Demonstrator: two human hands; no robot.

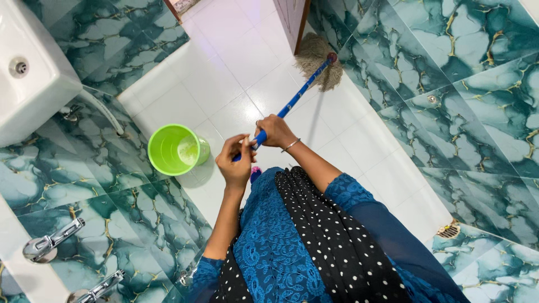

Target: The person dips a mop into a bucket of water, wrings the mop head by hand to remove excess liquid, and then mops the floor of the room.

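Fingers of both hands wrap the near end of the blue mop handle (292, 101): the left hand (236, 163) closed round the very tip, the right hand (276, 132) just beyond it. This two-handed hold likely steadies the long pole, which slants away to the stringy mop head (320, 64) resting on the white floor (236, 73). A green bucket (174, 150) stands just left. Tiled walls hem both sides; open floor runs far ahead.
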